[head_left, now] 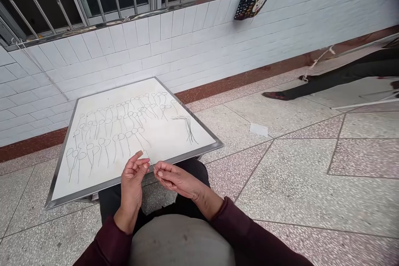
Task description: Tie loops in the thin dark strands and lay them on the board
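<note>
Both hands meet above the near edge of a white metal-framed board (168,145), close to my lap. My right hand (176,178) is closed in a pinch on a thin wire (153,168), which runs back across the fingers. My left hand (133,176) pinches with thumb and forefinger at the wire's other end; its other fingers are partly raised, and one fingertip has a tan wrap. The exact shape of the wire between the fingertips is too fine to make out. Several wires with looped heads and long tails (90,147) lie in rows on the board. A bunch of bent wires (188,124) rests at its right.
Behind the board stands a white tiled wall (131,56) with barred windows. A dark patterned basket (252,5) hangs from the bars. On the speckled floor lies a white card (258,129). Another person's outstretched leg (327,81) enters from the right.
</note>
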The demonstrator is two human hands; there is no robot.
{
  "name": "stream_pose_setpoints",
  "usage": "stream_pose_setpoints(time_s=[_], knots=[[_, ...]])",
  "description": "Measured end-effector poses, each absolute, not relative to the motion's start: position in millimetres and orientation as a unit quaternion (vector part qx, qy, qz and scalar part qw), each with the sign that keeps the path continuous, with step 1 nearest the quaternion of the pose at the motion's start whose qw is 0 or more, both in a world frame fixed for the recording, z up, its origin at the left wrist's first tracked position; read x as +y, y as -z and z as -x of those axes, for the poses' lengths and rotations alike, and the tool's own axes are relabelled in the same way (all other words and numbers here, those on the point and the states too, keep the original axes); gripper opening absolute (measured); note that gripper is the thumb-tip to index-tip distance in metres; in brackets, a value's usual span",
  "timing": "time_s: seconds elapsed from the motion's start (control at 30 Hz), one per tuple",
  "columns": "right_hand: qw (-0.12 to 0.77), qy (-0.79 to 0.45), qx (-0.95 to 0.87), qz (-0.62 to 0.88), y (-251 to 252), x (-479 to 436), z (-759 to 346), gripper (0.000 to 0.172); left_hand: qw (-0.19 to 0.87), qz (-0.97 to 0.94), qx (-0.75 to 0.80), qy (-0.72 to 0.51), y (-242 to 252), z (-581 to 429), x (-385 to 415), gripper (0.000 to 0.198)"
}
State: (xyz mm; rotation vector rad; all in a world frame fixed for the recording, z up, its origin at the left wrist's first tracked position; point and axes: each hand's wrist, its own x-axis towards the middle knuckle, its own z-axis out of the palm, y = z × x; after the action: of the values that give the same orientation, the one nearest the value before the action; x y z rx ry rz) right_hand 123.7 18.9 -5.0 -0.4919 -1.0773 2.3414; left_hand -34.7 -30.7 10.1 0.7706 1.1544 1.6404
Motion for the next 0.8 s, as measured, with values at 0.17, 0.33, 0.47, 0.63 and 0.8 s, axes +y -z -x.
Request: stream_pose_setpoints(time_s=[0.17,0.33,0.47,0.63,0.8], knots=[[0.25,-0.852,-0.419,0.191,-2.7,11.5,-121.7,0.026,0.466,-0.297,0.488,-0.676,-9.2,31.0,-34.4,0.049],[0.258,-0.814,-0.471,0.22,-7.9,5.6,-118.1,0.03,0.504,-0.281,0.456,-0.678,-9.8,28.5,-39.8,0.063],[0.269,-0.747,-0.547,0.266,-9.6,2.3,-113.7,0.027,0.485,-0.297,0.468,-0.677,-8.6,32.9,-42.2,0.066],[0.275,-0.688,-0.614,0.273,-2.4,2.5,-109.7,0.024,0.465,-0.301,0.478,-0.681,-6.2,37.1,-42.4,0.062],[0.325,-0.601,-0.664,0.305,7.8,3.3,-106.9,0.028,0.462,-0.307,0.491,-0.671,-6.1,33.6,-42.7,0.061]])
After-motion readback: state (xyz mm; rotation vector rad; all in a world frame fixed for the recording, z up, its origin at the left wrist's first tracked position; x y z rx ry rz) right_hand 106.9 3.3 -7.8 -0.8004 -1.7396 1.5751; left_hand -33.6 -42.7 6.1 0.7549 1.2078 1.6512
